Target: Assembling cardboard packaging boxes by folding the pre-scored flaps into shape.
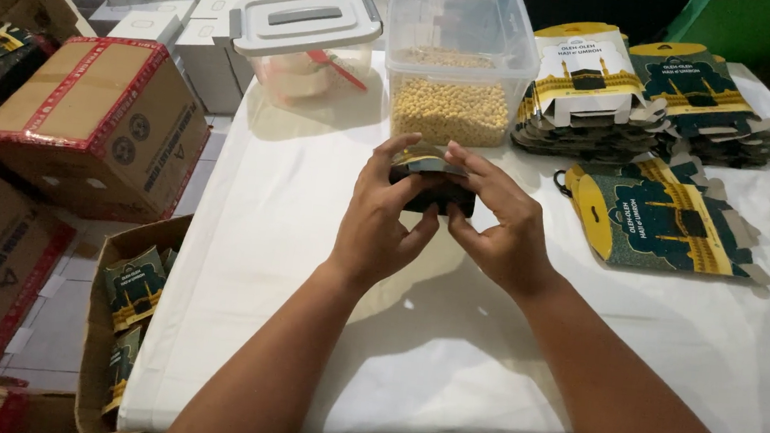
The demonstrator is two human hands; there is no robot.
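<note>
The fingers (427,160) of both hands were closed around a small dark carton (432,185) with a gold edge, held just above the worktop (309,238) and directly in front of the clear tub of yellow pellets (454,69). The left hand (383,214) gripped the carton's near-left end, thumb tucked under and fingertips over the top; the right hand (496,222) pinched the opposite end in the same way. By the look of it, the carton was being squeezed into shape or having a flap pressed shut, so the folding step seemed to be in hand. A next move would likely call for steady pressure at both ends so the panels kept square, without crushing the thin card. To the right of the tub lay two stacks of flat, unfolded carton blanks (650,100) in dark green and gold, and nearer, still right of the tub, one blank (663,222) lay alone on the white cloth. Left of the tub stood a smaller lidded container (308,38). Beyond the worktop's left edge, far left of the tub, an open cardboard box (126,315) on the floor held several made-up cartons.
</note>
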